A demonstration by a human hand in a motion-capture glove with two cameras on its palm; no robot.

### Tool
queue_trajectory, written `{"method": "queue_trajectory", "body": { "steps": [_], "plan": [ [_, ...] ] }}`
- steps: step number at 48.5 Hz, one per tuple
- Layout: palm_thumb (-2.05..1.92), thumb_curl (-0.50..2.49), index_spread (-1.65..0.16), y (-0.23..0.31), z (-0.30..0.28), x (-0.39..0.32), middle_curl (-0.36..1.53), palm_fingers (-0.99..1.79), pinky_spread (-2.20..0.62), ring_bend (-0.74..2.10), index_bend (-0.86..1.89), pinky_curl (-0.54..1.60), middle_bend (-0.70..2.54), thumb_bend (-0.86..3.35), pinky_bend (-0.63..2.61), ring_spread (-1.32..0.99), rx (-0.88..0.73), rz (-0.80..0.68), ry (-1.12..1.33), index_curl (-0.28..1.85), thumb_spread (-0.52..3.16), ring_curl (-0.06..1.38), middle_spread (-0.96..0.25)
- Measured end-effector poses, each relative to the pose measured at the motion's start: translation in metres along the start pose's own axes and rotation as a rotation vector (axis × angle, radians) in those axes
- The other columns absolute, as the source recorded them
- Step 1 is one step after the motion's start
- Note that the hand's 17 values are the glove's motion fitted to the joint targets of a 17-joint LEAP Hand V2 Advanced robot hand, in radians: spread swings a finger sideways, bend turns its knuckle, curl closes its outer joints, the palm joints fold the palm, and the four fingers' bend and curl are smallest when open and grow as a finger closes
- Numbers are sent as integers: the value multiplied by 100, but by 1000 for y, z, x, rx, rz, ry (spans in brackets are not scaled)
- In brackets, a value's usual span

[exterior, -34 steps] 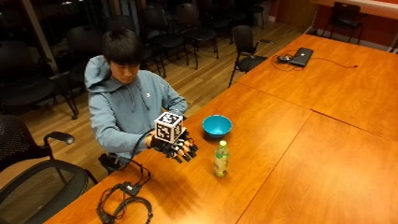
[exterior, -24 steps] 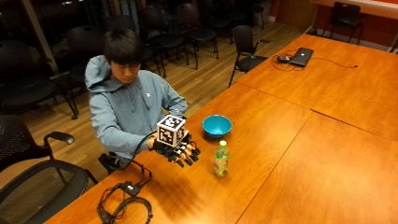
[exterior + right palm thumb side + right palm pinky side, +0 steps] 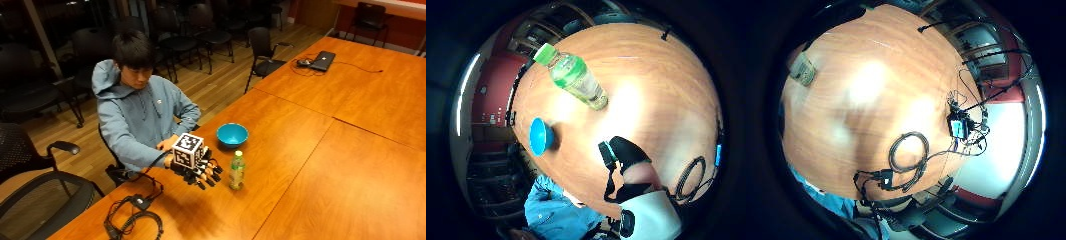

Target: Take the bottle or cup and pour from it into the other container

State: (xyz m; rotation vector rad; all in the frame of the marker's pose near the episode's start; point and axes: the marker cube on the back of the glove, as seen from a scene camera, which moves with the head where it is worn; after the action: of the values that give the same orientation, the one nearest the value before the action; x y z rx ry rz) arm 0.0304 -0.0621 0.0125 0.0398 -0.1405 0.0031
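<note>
Reaching toward the bottle point(image 3: 235, 170) in the outside view, the gloved right hand point(image 3: 200, 171) hovers just beside it with fingers spread and holding nothing; the bowl point(image 3: 232, 134) sits near behind on the worktop point(image 3: 319, 165). Thumb-side palm view: bottle point(image 3: 574, 77) upright, green cap on; a glancing touch could topple it, and pouring capped would deliver nothing into the bowl point(image 3: 540, 136). Little-finger palm view: only worktop and a coiled cable point(image 3: 908, 155).

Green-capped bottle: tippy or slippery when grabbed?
The bottle stands upright, tall and narrow, so a side nudge likely tips it. Clear smooth plastic may slip. It looks partly filled, so probably not heavy. The gloved right hand is beside it, not touching.
</note>
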Motion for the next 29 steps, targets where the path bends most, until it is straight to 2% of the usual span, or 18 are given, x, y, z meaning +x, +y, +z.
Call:
{"method": "queue_trajectory", "body": {
  "steps": [11, 19, 29],
  "plan": [
    [63, 31, -31, -28, 0, 7, 29, 22, 23, 42, 13, 25, 22, -2, 64, 10, 22, -20, -146, 19, 91, 24, 4],
    [66, 32, -31, -32, 32, -27, 31, 22, 23, 43, 13, 25, 23, -2, 64, 10, 18, -93, -262, 20, 91, 25, 4],
    [69, 34, -31, -49, 42, -37, 32, 22, 23, 43, 13, 25, 23, -3, 64, 9, 17, -117, -325, 20, 90, 26, 4]
  ]
}}
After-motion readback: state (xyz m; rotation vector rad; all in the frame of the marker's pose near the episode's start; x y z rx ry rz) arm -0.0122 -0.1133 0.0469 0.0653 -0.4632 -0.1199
